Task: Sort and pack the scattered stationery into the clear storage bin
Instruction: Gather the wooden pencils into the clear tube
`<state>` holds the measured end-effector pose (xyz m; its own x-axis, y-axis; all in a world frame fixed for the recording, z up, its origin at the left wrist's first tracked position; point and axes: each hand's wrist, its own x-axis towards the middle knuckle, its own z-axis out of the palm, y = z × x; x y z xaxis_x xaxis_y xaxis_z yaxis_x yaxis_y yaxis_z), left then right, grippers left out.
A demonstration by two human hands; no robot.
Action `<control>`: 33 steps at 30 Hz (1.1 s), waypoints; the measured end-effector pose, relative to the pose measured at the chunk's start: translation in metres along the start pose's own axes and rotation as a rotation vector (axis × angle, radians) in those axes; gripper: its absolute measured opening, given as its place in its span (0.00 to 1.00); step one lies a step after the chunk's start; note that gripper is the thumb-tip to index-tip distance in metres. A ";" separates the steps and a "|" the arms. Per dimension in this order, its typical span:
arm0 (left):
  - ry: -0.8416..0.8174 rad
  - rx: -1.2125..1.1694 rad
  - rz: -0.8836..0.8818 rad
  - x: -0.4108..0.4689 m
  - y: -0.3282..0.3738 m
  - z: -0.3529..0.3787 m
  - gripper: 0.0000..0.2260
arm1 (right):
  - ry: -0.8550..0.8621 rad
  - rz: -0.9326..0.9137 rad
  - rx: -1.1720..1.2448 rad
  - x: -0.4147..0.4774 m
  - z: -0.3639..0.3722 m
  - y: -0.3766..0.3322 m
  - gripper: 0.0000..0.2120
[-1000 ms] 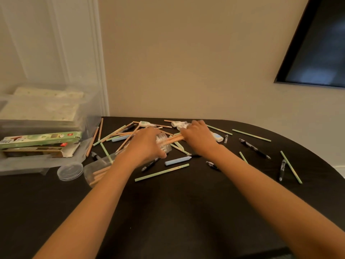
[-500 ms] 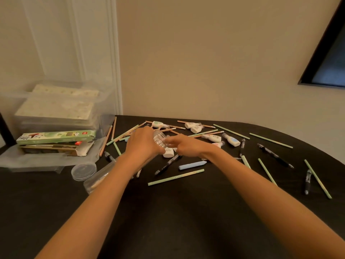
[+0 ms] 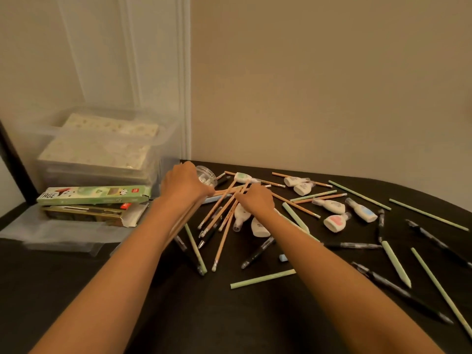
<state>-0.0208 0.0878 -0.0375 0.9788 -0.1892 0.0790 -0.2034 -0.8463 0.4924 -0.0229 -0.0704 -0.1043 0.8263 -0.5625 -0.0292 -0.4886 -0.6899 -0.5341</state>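
Clear jar [image 3: 206, 175] is gripped by left hand [image 3: 186, 186], pencils [image 3: 220, 213] pinched by right hand [image 3: 256, 201]; fanned tips could easily get jammed at the rim.

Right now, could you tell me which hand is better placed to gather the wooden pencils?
The right hand: it lies on the fanned wooden pencils, while the left hand is occupied gripping the clear jar.

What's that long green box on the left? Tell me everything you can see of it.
The green box is long, flat cardboard, printed with cartoon animals, the letters TAGE and a small red logo. It looks closed and lies flat atop an opened darker box, whose end flap hangs open, just in front of the clear storage bin.
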 end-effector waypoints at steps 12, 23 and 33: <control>-0.015 0.059 0.050 0.025 0.001 0.015 0.20 | -0.107 0.196 0.037 0.033 0.020 -0.026 0.16; -0.023 0.072 0.082 0.017 0.007 0.013 0.16 | 0.011 0.191 0.763 0.018 -0.027 -0.038 0.06; -0.009 0.046 0.100 -0.001 0.002 0.014 0.25 | -0.228 -0.116 -0.117 -0.044 0.003 -0.025 0.11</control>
<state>-0.0227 0.0794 -0.0493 0.9533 -0.2779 0.1181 -0.3011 -0.8449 0.4421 -0.0461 -0.0272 -0.0917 0.9137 -0.3689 -0.1706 -0.4055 -0.7991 -0.4438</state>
